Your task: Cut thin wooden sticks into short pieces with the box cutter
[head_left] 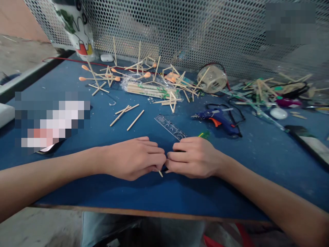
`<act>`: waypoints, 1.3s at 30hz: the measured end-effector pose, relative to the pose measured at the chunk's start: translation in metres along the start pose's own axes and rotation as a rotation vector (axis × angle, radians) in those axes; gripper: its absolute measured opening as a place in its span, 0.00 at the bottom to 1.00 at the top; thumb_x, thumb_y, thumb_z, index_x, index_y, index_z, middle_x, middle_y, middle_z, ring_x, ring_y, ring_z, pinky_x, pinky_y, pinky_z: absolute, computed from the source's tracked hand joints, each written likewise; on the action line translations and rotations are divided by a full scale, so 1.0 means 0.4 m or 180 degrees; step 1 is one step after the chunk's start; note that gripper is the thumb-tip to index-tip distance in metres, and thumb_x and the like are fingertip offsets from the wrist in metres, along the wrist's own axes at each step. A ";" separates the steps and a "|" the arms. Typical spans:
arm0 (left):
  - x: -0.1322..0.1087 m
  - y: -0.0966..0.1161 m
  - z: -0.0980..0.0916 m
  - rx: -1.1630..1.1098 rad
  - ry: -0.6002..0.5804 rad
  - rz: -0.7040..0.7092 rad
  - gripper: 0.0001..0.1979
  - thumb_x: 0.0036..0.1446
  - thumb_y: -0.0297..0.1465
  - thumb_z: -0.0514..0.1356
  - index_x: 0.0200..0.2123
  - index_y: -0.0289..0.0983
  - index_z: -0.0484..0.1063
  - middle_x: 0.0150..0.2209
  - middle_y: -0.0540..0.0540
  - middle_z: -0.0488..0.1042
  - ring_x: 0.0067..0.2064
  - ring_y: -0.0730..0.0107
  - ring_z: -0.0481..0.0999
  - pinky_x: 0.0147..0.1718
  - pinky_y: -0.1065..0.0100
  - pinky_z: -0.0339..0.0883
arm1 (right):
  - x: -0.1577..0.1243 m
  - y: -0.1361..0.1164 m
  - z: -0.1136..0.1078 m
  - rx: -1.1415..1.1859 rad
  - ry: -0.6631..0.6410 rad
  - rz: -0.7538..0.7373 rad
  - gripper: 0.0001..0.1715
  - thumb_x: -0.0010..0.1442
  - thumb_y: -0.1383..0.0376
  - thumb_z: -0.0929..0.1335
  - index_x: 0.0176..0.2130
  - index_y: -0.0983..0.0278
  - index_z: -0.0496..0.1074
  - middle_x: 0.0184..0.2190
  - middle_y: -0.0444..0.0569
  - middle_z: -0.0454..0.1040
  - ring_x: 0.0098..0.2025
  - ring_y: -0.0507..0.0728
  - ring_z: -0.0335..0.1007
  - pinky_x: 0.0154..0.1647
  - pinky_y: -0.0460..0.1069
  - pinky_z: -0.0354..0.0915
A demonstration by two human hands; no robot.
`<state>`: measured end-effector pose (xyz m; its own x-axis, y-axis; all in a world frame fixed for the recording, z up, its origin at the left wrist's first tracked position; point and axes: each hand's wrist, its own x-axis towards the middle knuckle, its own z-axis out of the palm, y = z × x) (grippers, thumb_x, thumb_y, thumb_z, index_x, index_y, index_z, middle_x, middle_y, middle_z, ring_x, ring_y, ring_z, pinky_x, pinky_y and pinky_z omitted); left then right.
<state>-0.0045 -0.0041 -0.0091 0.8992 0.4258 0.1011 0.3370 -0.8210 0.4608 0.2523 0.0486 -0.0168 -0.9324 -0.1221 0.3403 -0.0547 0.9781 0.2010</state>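
My left hand and my right hand rest knuckles-up on the blue table, fingertips meeting near the front edge. Both are curled closed around a thin wooden stick, of which only a short end pokes out below the fingers. A dark ruler lies just beyond my right hand, its near end hidden under the fingers. Three loose wooden sticks lie a little farther back, left of the ruler.
A blue glue gun with a black cord lies right of centre. Glued stick frames, a packet of sticks and a tape roll crowd the back by the perforated metal screen. More clutter sits at the far right.
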 end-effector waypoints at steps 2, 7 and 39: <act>0.000 0.000 0.000 0.0006 0.0009 -0.0001 0.07 0.74 0.25 0.53 0.42 0.39 0.69 0.41 0.48 0.77 0.42 0.65 0.71 0.42 0.62 0.57 | -0.001 0.000 0.001 -0.0022 -0.0004 0.0004 0.11 0.75 0.62 0.65 0.40 0.60 0.75 0.27 0.41 0.69 0.31 0.54 0.58 0.31 0.52 0.49; -0.001 -0.001 0.002 0.0034 0.0041 0.0014 0.07 0.74 0.24 0.54 0.41 0.39 0.68 0.40 0.48 0.76 0.42 0.65 0.71 0.42 0.62 0.57 | 0.003 -0.002 -0.003 -0.0035 -0.0071 0.0018 0.13 0.75 0.64 0.63 0.39 0.59 0.75 0.27 0.41 0.70 0.31 0.54 0.58 0.30 0.52 0.50; -0.011 0.003 -0.006 0.0436 0.0033 0.0067 0.06 0.72 0.25 0.54 0.43 0.41 0.68 0.39 0.47 0.76 0.40 0.62 0.74 0.40 0.62 0.59 | -0.009 -0.011 -0.007 -0.0117 0.0094 0.0049 0.09 0.73 0.61 0.68 0.41 0.62 0.76 0.28 0.41 0.71 0.30 0.53 0.62 0.29 0.52 0.51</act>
<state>-0.0086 -0.0061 -0.0068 0.9037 0.4113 0.1189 0.3537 -0.8737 0.3339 0.2570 0.0442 -0.0162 -0.9220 -0.1126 0.3703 -0.0269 0.9731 0.2289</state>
